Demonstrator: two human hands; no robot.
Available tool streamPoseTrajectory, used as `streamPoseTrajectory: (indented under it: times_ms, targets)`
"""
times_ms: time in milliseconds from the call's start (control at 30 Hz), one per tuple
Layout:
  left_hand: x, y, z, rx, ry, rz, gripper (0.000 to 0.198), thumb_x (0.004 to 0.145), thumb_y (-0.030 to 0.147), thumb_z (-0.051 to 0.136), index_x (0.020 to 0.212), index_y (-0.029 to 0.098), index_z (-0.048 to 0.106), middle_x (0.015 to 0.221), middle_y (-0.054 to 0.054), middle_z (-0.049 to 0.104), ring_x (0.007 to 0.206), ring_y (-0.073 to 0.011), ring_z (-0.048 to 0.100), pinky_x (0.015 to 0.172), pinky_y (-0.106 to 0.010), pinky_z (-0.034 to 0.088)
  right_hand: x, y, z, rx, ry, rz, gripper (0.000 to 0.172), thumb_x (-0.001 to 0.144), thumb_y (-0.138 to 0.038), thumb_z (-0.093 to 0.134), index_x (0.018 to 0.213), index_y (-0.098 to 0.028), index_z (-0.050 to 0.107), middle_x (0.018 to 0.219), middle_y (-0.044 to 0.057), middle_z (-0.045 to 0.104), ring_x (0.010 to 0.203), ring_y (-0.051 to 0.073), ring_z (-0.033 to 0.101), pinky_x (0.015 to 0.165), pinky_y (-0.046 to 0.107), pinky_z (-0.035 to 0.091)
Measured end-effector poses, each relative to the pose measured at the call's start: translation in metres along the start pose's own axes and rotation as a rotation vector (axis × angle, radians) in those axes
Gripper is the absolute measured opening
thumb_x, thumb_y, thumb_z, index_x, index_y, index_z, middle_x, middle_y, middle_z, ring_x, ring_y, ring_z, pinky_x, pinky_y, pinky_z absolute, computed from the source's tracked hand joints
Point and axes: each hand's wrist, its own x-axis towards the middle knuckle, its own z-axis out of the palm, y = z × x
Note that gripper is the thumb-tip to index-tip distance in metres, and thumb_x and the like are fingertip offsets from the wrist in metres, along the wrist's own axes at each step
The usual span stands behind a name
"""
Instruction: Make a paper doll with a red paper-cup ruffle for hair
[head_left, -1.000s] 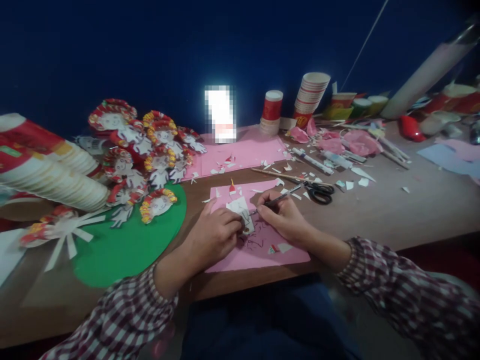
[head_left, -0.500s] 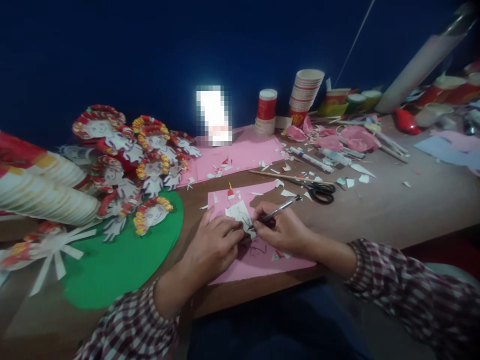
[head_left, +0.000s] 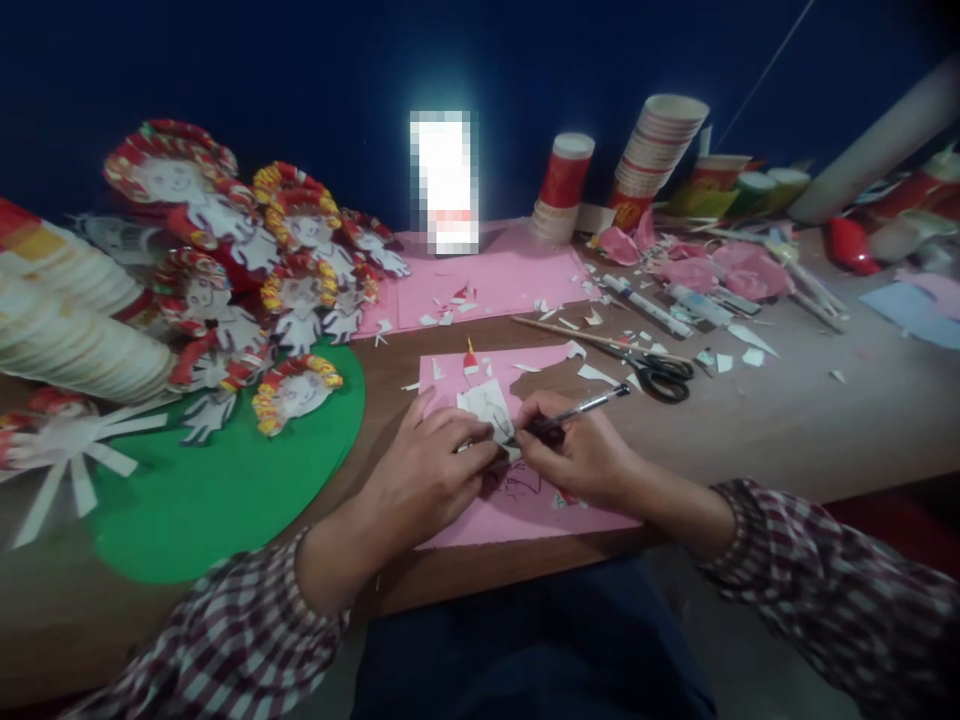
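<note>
My right hand (head_left: 577,450) grips a pen (head_left: 592,402), its tip down on a small white piece of paper (head_left: 486,402) with dark drawn lines. The fingers of my left hand (head_left: 435,470) are spread and rest on the paper's lower left edge, steadying it. This piece lies on a pink sheet (head_left: 457,530), which carries dark pen marks just below my fingers. Part of the white paper is hidden under my fingertips. A small red and white cut-out (head_left: 470,360) with a yellow tip lies above it. Scissors (head_left: 660,377) rest right of the pink sheet.
At left, paper figures (head_left: 300,395) with red and yellow rims lie on and behind a green sheet (head_left: 225,530), beside stacked cups (head_left: 82,330). More cups (head_left: 660,150), markers (head_left: 649,305), pink scraps (head_left: 750,270) and a pixelated bright object (head_left: 444,180) stand or lie farther back.
The view has tilted and shifted slightly, so the table appears higher. My right hand still holds the pen on the paper, and my left hand stays on it.
</note>
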Motion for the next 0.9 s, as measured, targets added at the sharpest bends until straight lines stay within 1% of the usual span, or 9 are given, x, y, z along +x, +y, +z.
streamPoseTrajectory:
  times_ms: [200,367,567,900]
  targets:
    - [0.0003,-0.0002,-0.0012,0.004,0.002,0.001,0.021,0.084,0.015,0.054,0.101,0.020,0.067,0.105,-0.006,0.067,0.102,-0.0243,0.060,0.109,-0.061,0.024,-0.0005,0.0011,-0.0002,-0.004,-0.009,0.005,0.006,0.085,-0.023,0.055,0.082,-0.018,0.054,0.066,-0.003,0.054,0.058,0.009,0.050,0.054,0.023,0.039]
    - [0.0006,-0.0004,-0.0002,-0.005,0.001,-0.002,0.020,0.084,0.015,0.056,0.100,0.020,0.067,0.104,-0.006,0.068,0.102,-0.0241,0.060,0.110,-0.062,0.021,-0.0006,0.0012,-0.0004,0.003,-0.020,0.010,0.006,0.085,-0.024,0.055,0.085,-0.018,0.055,0.066,-0.003,0.054,0.058,0.009,0.052,0.054,0.022,0.038]
    - [0.0005,-0.0008,0.0002,-0.004,-0.011,-0.006,0.020,0.085,0.016,0.055,0.101,0.020,0.067,0.105,-0.006,0.067,0.103,-0.0237,0.060,0.110,-0.063,0.020,0.0000,0.0013,-0.0007,-0.023,-0.012,-0.033,0.005,0.085,-0.023,0.054,0.083,-0.018,0.055,0.068,-0.003,0.054,0.059,0.009,0.050,0.055,0.023,0.038]
    - [0.0008,-0.0013,0.0001,-0.018,-0.002,0.001,0.020,0.084,0.016,0.056,0.100,0.019,0.067,0.104,-0.006,0.068,0.102,-0.0236,0.060,0.111,-0.062,0.020,0.0003,-0.0004,-0.0012,0.003,-0.016,-0.021,0.005,0.084,-0.022,0.056,0.082,-0.017,0.055,0.066,-0.002,0.055,0.058,0.010,0.050,0.054,0.022,0.038]
